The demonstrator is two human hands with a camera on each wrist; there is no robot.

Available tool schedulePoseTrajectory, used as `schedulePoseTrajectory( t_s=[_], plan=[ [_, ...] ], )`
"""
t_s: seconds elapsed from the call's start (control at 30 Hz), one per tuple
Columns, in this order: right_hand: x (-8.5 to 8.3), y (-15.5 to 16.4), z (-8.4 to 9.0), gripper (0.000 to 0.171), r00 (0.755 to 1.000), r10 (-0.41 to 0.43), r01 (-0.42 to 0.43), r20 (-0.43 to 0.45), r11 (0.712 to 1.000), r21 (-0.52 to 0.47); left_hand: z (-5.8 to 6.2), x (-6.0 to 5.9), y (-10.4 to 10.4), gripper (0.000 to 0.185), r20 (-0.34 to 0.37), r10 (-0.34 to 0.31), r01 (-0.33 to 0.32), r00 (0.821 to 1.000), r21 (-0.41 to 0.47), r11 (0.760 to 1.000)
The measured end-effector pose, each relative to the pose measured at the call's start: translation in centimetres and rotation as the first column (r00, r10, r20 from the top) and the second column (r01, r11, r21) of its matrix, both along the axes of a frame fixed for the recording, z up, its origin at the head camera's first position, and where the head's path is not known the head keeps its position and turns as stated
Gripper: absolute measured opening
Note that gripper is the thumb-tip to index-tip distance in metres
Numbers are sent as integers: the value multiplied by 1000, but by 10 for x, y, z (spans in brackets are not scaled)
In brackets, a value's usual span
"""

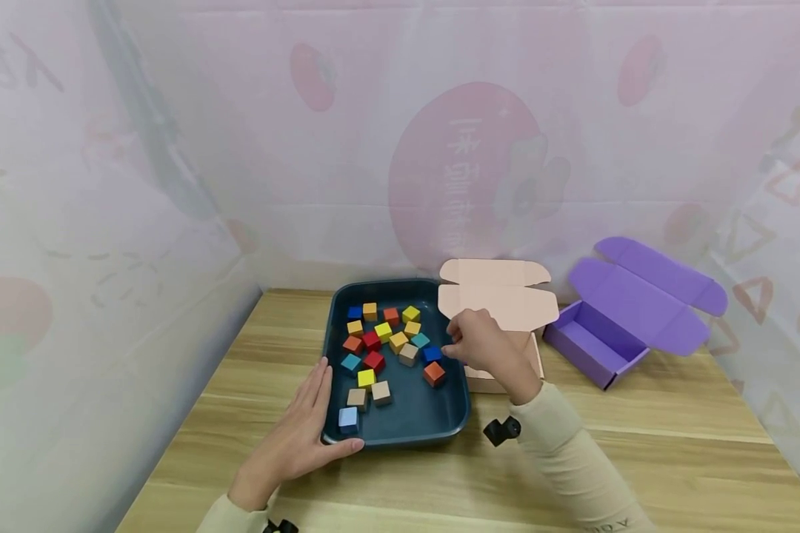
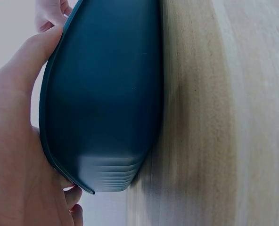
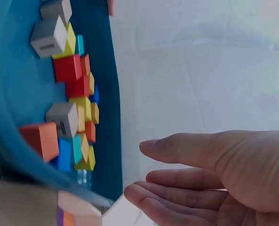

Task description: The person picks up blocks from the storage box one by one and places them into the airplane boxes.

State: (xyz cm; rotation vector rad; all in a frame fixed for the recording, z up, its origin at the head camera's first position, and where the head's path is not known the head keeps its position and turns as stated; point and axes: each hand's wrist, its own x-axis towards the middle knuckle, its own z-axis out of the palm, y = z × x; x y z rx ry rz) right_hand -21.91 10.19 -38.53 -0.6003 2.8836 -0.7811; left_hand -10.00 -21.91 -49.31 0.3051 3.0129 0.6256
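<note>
A dark blue-green tray holds several wooden cubes in red, orange, yellow, blue, teal and plain wood. My left hand rests against the tray's near-left corner, thumb along the front rim and straight fingers along the left side. In the left wrist view, the left hand lies on the tray's rim. Over the tray's right rim hovers my right hand, close to a blue cube and an orange cube. In the right wrist view, the right hand has thumb and fingers apart, with nothing between them.
A light pink box with its lid up stands against the tray's right side, partly hidden by my right arm. Purple and orange pieces show inside it. Farther right is an open purple box. A patterned cloth wall rises behind.
</note>
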Motion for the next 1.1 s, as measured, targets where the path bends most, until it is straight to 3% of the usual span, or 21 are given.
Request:
schedulePoseTrajectory(
  t_s=[0.5,0.77,1.1],
  plan=[
    [-8,-39,-31,15,990,-65,48,122,989,141,0,0,0,130,-2,0,0,1000,1,1000],
    [-6,-51,-42,42,988,-97,66,117,967,247,0,0,1,131,8,2,-2,1000,-5,1000],
    [-1,-55,-49,22,996,-80,67,40,961,267,0,0,1,131,-3,-2,2,1000,-3,1000]
  ],
)
